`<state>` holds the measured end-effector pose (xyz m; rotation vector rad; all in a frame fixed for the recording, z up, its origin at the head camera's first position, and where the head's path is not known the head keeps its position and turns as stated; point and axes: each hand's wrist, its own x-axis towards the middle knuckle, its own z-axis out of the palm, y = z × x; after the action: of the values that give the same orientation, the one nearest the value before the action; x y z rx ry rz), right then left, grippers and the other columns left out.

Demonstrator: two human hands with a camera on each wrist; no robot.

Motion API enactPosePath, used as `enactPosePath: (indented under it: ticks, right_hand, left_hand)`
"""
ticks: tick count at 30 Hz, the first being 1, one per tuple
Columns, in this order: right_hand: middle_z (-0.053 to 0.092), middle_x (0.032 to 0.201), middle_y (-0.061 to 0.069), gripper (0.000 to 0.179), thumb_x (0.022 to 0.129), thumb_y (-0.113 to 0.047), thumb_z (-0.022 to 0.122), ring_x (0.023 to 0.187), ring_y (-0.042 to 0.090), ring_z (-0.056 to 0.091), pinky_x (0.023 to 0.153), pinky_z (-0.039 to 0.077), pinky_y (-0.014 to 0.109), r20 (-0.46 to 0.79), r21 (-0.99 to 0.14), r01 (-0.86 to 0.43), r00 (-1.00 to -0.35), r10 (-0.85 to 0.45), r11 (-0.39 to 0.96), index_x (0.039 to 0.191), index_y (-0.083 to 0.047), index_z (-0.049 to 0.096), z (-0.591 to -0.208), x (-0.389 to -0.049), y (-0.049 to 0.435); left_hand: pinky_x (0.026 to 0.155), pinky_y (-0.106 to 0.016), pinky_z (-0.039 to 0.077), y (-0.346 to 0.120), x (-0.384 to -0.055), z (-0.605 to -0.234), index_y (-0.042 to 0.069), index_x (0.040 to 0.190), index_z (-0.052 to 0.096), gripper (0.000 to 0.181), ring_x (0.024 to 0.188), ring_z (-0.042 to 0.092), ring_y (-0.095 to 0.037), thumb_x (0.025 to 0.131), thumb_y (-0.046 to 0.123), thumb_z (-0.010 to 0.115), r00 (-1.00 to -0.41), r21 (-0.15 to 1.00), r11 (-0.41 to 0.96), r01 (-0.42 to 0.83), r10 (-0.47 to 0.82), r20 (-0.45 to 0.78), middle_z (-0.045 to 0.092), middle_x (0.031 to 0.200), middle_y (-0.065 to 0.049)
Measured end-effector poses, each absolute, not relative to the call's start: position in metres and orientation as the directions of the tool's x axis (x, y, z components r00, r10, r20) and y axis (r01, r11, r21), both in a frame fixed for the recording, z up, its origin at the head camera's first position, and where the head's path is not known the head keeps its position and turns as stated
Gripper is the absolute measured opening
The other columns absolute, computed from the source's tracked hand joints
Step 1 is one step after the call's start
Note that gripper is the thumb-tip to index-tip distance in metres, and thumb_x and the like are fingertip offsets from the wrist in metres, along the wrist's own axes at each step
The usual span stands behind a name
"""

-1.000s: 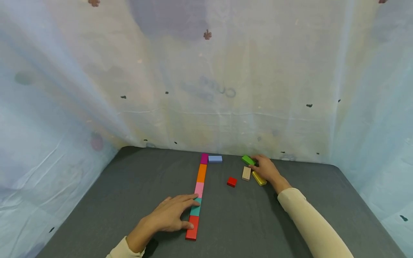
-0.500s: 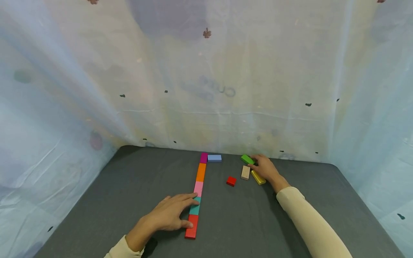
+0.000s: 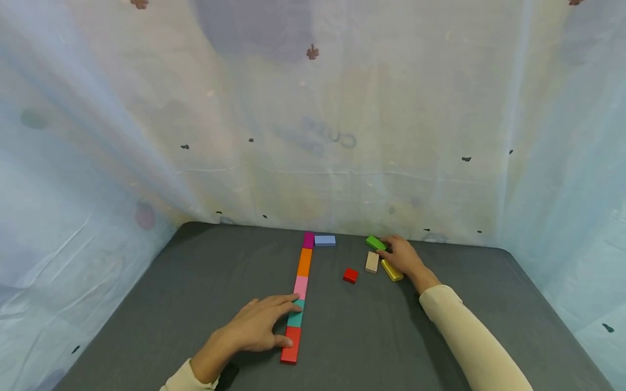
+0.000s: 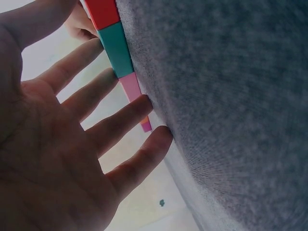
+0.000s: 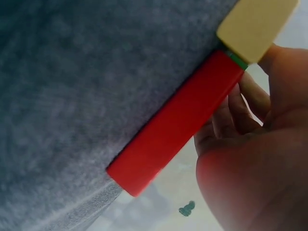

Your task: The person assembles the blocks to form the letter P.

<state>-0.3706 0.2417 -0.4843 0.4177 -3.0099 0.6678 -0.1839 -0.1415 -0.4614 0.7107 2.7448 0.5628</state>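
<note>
A straight row of blocks runs away from me on the grey cloth: red (image 3: 289, 352), teal (image 3: 295, 318), pink (image 3: 300, 285), orange (image 3: 305, 262) and magenta (image 3: 308, 239). My left hand (image 3: 259, 325) lies flat beside the row, straight fingers on the teal block (image 4: 117, 48) and thumb by the red one. My right hand (image 3: 401, 255) is at the far right, its fingers curled on the near end of a green block (image 3: 375, 242). A yellow block (image 3: 393, 270) lies partly under that hand. In the right wrist view a red block (image 5: 178, 120) lies by the curled fingers.
A light blue block (image 3: 325, 240) sits right of the magenta one. A small red block (image 3: 350, 275) and a plain wooden block (image 3: 372, 262) lie loose between the row and my right hand. Pale sheeting (image 3: 313, 136) walls in the table's back and sides.
</note>
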Motion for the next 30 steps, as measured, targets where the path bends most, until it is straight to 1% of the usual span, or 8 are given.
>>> enactPosePath:
  ticks: [8, 14, 19, 26, 30]
  right_hand:
    - [0.054, 0.138, 0.023, 0.047, 0.099, -0.031, 0.062, 0.112, 0.035, 0.061, 0.092, 0.050, 0.052, 0.048, -0.425, -0.232, -0.971, -0.235, 0.875, 0.136, -0.003, 0.058, -0.4875, -0.3673, 0.2436]
    - [0.055, 0.134, 0.024, 0.045, 0.099, -0.028, 0.062, 0.109, 0.035, 0.061, 0.090, 0.051, 0.051, 0.085, -0.430, -0.261, -0.965, -0.248, 0.864, 0.135, -0.002, 0.058, -0.4853, -0.3687, 0.2412]
    - [0.054, 0.135, 0.025, 0.044, 0.100, -0.027, 0.061, 0.107, 0.035, 0.062, 0.088, 0.052, 0.050, 0.089, -0.421, -0.270, -0.962, -0.257, 0.866, 0.135, -0.001, 0.058, -0.4864, -0.3689, 0.2413]
    - [0.053, 0.138, 0.025, 0.043, 0.101, -0.027, 0.060, 0.113, 0.038, 0.060, 0.093, 0.048, 0.055, 0.112, -0.421, -0.272, -0.962, -0.248, 0.865, 0.136, -0.002, 0.058, -0.4849, -0.3647, 0.2432]
    - [0.053, 0.137, 0.025, 0.044, 0.101, -0.026, 0.060, 0.112, 0.039, 0.060, 0.093, 0.048, 0.055, 0.129, -0.408, -0.281, -0.960, -0.250, 0.868, 0.137, -0.002, 0.056, -0.4818, -0.3636, 0.2435]
  left_hand:
    - [0.108, -0.074, 0.029, -0.1408, -0.1827, -0.4621, 0.033, 0.137, 0.057, 0.061, 0.142, 0.042, -0.027, 0.081, 0.049, 0.078, -0.846, 0.434, 0.806, 0.402, 0.508, -0.160, 0.041, 0.158, 0.005]
    - [0.107, -0.075, 0.029, -0.1421, -0.1841, -0.4621, 0.033, 0.136, 0.058, 0.061, 0.142, 0.043, -0.027, 0.081, 0.049, 0.079, -0.852, 0.429, 0.805, 0.410, 0.506, -0.134, 0.042, 0.157, 0.005]
    - [0.107, -0.075, 0.029, -0.1419, -0.1840, -0.4605, 0.031, 0.135, 0.059, 0.060, 0.142, 0.043, -0.028, 0.081, 0.047, 0.079, -0.851, 0.436, 0.801, 0.411, 0.509, -0.132, 0.042, 0.157, 0.004]
    - [0.107, -0.075, 0.029, -0.1420, -0.1839, -0.4609, 0.031, 0.136, 0.058, 0.059, 0.142, 0.042, -0.028, 0.082, 0.047, 0.078, -0.848, 0.439, 0.798, 0.412, 0.512, -0.135, 0.042, 0.157, 0.004]
    - [0.107, -0.075, 0.029, -0.1427, -0.1846, -0.4615, 0.032, 0.136, 0.058, 0.059, 0.142, 0.042, -0.028, 0.082, 0.048, 0.078, -0.847, 0.435, 0.797, 0.420, 0.516, -0.128, 0.041, 0.158, 0.005]
